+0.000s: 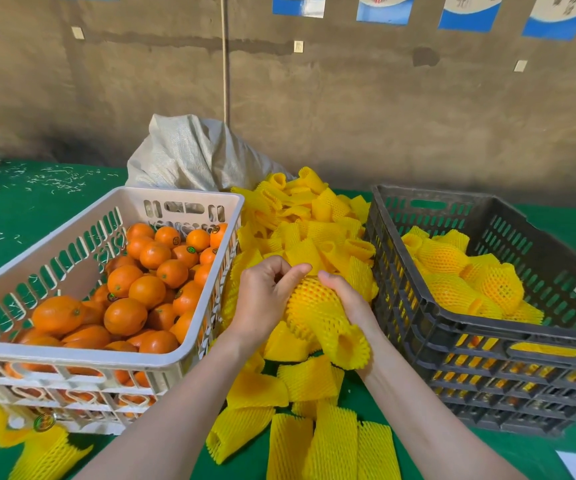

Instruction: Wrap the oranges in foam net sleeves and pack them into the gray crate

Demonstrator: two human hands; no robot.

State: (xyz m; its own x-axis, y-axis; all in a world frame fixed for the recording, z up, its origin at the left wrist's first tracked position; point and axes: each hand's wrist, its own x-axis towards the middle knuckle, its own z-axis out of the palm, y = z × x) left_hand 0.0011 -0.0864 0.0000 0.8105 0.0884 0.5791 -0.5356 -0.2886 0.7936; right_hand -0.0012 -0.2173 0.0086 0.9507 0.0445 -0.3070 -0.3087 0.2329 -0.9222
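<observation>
Between the two crates, both my hands hold one orange inside a yellow foam net sleeve (314, 306). My left hand (265, 296) pinches the sleeve's far end with thumb and fingers. My right hand (347, 296) grips the sleeved orange from the right side. The sleeve's open near end flares toward me. A white crate (72, 244) on the left holds several bare oranges (148, 289). The gray crate (487, 344) on the right holds several wrapped oranges (470, 282).
A heap of empty yellow sleeves (310, 220) lies between the crates and spills toward me over the green table (13, 209). A white woven sack (196, 154) stands behind the heap against the brown wall. More sleeves lie under the white crate's near corner.
</observation>
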